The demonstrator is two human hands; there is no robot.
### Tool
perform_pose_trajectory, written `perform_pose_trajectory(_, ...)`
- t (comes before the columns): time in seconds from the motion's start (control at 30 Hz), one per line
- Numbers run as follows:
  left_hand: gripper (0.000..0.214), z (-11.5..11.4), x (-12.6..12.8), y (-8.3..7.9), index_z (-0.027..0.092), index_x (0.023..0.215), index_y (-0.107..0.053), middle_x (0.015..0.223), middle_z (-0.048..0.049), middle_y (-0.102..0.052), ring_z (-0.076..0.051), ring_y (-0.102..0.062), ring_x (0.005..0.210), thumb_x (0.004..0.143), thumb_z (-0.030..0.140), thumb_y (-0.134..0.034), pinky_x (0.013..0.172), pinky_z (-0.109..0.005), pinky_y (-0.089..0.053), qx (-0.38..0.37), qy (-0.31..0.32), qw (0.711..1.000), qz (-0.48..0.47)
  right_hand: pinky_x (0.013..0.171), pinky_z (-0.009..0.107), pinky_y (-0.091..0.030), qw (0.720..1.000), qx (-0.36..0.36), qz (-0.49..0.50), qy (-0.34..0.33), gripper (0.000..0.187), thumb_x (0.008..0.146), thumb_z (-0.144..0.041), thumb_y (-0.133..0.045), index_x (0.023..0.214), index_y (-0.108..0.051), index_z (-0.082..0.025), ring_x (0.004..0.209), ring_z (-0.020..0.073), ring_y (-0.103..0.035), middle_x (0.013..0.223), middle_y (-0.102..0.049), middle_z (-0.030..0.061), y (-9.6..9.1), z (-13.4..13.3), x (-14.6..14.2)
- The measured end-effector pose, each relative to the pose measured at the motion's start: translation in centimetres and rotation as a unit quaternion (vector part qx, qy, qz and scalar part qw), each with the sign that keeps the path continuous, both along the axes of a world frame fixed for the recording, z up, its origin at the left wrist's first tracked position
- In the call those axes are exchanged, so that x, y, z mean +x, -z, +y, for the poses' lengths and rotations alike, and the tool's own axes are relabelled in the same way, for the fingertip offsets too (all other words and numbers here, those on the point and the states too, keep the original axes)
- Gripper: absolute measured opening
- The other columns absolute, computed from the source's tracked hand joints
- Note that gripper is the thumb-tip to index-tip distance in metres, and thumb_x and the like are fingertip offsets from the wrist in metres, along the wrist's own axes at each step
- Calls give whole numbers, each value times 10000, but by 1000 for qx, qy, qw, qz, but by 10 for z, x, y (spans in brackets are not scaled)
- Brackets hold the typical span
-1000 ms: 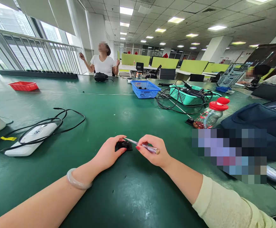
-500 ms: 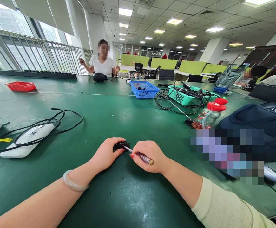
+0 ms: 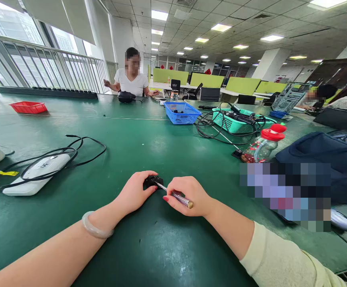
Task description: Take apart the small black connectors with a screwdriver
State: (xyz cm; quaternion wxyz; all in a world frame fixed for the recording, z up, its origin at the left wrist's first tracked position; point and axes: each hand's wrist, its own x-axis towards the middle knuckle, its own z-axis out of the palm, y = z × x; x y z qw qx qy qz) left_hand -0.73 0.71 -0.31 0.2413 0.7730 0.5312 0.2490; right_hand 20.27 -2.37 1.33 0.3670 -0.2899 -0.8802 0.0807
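While the left grip pins a small black part on the counter, the right grip has a slim screwdriver-like tool pinched pen-style, metal tip at the part. Both are closed: left grip around the part, right grip on the tool. Black part sits inside the left grip, just left of the right grip, partly covered. Step in hand looks like tool work on the part; can't tell if the tip is seated in anything, too small. Any next move probably calls for a steady left hold and the tip lined up. Containers: blue basket, beyond the grips and a bit right, has a few small dark pieces. Teal basket, further right, heaped with black cables and gear, some cable spilling over. Red tray, well beyond the left grip and left, contents unreadable. Clear bottle, right of and beyond the right grip, reddish-brown stuff at its bottom.
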Motion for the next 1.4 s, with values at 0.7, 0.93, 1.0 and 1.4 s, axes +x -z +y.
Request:
perform_pose_trajectory(0.7,333,0,0,2,273,1143,-669,1166,-32,-689,-247,-596,1128,814,294,-623,1041,-423,-472,7,15,1000,10,567,211,-389,999,19,0,35,180,889,-262,-528,738,-588,-187,544,89,-499,640,-601,-14,3,2,0)
perform_pose_trajectory(0.93,350,0,1,0,255,1147,-666,1161,-35,-694,-245,-596,1123,800,260,-620,1050,-420,-463,1,11,1000,7,553,237,-327,989,96,-112,25,214,908,-267,-507,739,-613,-190,543,101,-487,653,-600,-5,0,-3,-4)
perform_pose_trajectory(1.0,352,0,2,0,251,1143,-667,1150,-35,-698,-245,-601,1114,794,252,-619,1046,-418,-464,0,7,1000,6,546,248,-315,983,123,-135,24,221,905,-266,-513,724,-614,-190,533,103,-474,639,-586,-7,0,-4,-6)
perform_pose_trajectory(1.4,357,0,1,1,246,1131,-666,1146,-44,-696,-249,-607,1100,778,263,-610,1037,-426,-468,1,4,1000,1,929,348,-409,972,185,-133,57,226,930,-268,-521,737,-615,-198,652,131,-518,644,-600,-13,2,-3,-11)
